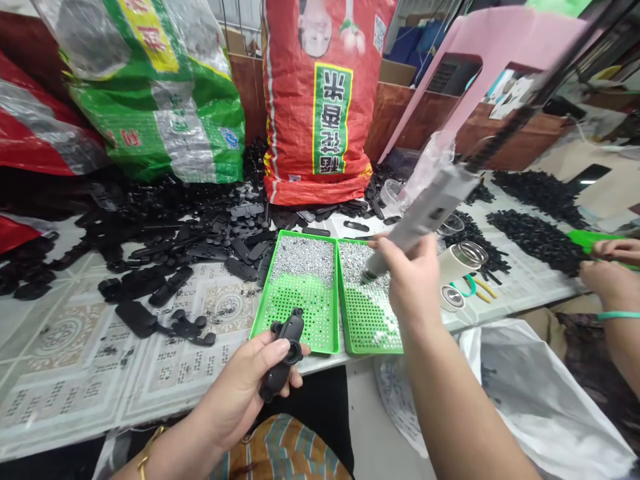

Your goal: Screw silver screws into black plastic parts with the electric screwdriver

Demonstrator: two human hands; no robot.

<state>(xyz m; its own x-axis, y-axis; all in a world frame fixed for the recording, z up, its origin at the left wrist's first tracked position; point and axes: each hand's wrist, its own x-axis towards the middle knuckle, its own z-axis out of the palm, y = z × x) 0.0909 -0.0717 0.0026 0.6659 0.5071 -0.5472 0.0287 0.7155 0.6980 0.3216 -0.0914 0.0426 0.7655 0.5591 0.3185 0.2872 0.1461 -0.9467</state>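
Observation:
My left hand [253,367] is closed around a black plastic part [283,377] with round ends, held just in front of the green trays. Wrapped in my right hand [413,283] is a grey electric screwdriver [433,203], tilted, its cord running up to the right. The tool's tip points down at the small silver screws in the right green tray [350,343]; whether it touches them I cannot tell. Beside it, the left green tray [259,320] has many holes and holds screws at its far end.
Loose black plastic parts [200,250] lie heaped at the left and back. Behind stand a red sack [295,133] and a green sack [135,127]. At right are a metal-rimmed cup [457,260], yellow-handled tool [480,288], a pink stool [450,127] and another person's hand [613,277].

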